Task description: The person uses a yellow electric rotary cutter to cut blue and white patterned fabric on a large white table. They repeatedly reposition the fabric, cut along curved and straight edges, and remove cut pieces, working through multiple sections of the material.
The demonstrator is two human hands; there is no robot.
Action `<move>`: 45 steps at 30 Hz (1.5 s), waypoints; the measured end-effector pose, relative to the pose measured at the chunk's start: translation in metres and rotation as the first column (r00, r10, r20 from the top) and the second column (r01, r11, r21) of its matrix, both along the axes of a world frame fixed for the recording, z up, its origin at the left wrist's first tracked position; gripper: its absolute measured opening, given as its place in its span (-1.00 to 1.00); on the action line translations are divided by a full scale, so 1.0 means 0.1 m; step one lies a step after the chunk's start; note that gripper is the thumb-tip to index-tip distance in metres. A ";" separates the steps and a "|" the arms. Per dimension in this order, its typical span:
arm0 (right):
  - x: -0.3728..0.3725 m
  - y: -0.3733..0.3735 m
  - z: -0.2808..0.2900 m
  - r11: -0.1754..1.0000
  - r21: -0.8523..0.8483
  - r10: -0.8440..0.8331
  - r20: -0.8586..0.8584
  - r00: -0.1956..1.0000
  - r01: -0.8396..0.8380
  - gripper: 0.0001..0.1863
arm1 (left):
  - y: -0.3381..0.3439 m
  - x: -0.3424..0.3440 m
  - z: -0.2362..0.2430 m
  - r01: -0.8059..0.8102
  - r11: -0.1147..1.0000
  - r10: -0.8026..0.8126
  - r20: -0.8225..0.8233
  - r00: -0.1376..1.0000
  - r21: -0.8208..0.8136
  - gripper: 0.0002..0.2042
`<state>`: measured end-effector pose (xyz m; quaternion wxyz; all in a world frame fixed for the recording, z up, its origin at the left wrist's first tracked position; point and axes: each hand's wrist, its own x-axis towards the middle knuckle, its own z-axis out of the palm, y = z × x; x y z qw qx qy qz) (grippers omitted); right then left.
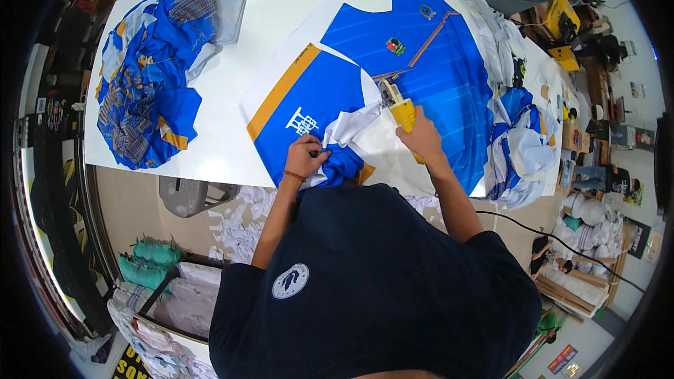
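My right hand [424,138] is wrapped round a yellow handheld electric fabric cutter [402,114]. The cutter's metal head [388,91] sits at the edge of white cloth beside a blue printed jersey panel [435,49]. My left hand [305,157] rests on a blue sleeve piece [309,98] with an orange band and a white print. Its fingers are pinched at bunched blue and white fabric [342,158]. White offcut cloth [354,126] stretches between this bunch and the cutter. What exactly the left fingertips grip is partly hidden.
A heap of blue, orange and white cut pieces [151,77] lies on the white table [274,0] at left. More scraps [523,147] pile at the right edge. A black cable [562,235] runs off right. Below are a grey stool [189,195] and white floor scraps [242,228].
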<state>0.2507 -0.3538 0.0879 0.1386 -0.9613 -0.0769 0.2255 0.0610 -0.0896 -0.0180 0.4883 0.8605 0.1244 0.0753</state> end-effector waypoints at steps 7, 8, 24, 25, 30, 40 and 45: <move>0.51 0.05 -0.05 0.985 -0.031 0.170 0.014 0.985 -0.170 -0.30 | -0.01 -0.02 0.03 -0.014 1.000 0.014 -0.020 1.000 -0.021 -0.78; 0.58 0.07 -0.04 0.981 -0.025 0.194 0.013 0.981 -0.193 -0.29 | -0.01 -0.02 0.04 -0.013 1.000 0.012 -0.038 0.999 -0.019 -0.78; 1.36 0.71 0.01 0.868 -0.050 0.496 0.014 0.868 -0.495 -0.20 | -0.02 -0.05 0.14 -0.042 0.995 0.037 -0.049 0.998 -0.090 -0.82; 1.39 0.75 0.00 0.859 -0.038 0.511 0.031 0.859 -0.510 -0.20 | -0.03 -0.04 0.13 -0.041 0.996 0.038 -0.039 0.999 -0.084 -0.82; 1.55 1.08 0.01 0.821 -0.068 0.570 0.019 0.822 -0.567 -0.17 | -0.03 -0.04 0.14 -0.044 0.996 0.042 -0.032 0.999 -0.082 -0.83; 1.67 1.60 0.00 0.790 -0.029 0.613 0.034 0.790 -0.612 -0.15 | -0.03 -0.06 0.12 -0.027 0.999 0.025 -0.042 0.999 -0.046 -0.82; 1.61 1.66 -0.05 0.844 0.027 0.535 0.015 0.845 -0.535 -0.22 | 0.00 -0.05 0.11 0.015 1.000 -0.016 -0.023 1.000 -0.021 -0.81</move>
